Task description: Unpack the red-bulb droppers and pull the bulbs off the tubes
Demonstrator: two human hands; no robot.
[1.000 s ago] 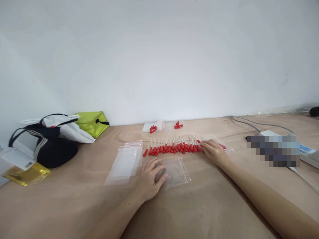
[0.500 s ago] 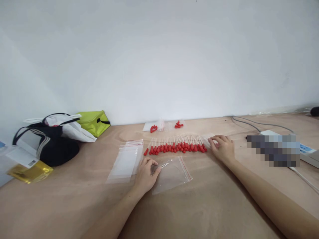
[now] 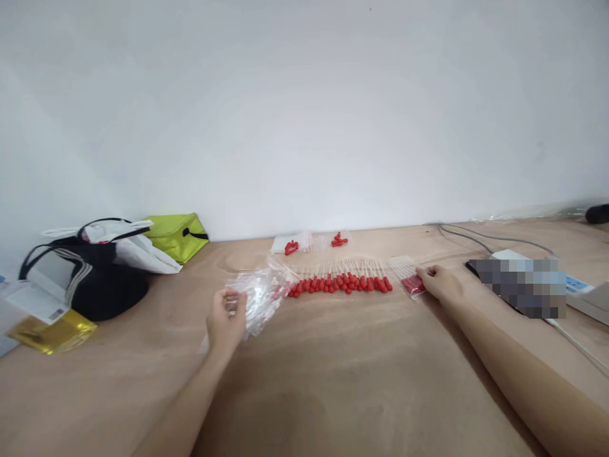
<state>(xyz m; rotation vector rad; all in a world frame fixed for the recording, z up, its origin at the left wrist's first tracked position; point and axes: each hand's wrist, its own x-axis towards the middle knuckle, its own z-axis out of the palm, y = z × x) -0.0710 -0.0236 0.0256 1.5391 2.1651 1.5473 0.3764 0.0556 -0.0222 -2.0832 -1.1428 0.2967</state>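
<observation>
My left hand (image 3: 227, 322) pinches a clear plastic zip bag (image 3: 264, 298), which is crumpled and shiny, raised over a stack of flat bags. The held bag covers most of that stack and the left end of a row of red-tipped sticks (image 3: 347, 282). These sticks lie side by side, pale thin shafts toward the wall and red ends toward me. At the row's right end, my right hand (image 3: 442, 284) has its fingertips closed at the edge of a small zip bag with red-tipped sticks inside (image 3: 412, 284), lying on the table.
Near the wall lie two more bags with red-tipped sticks, one on the left (image 3: 291, 247) and one on the right (image 3: 339, 240). A black bag (image 3: 109, 292), a lime-green bag (image 3: 176, 236) and a gold packet (image 3: 52, 330) stand left. Cables and a blurred dark object (image 3: 518, 287) lie right.
My left hand has moved left and up, lifting the zip bag off the table over the stack. My right hand has shifted slightly right, uncovering the red ends in the small bag.
</observation>
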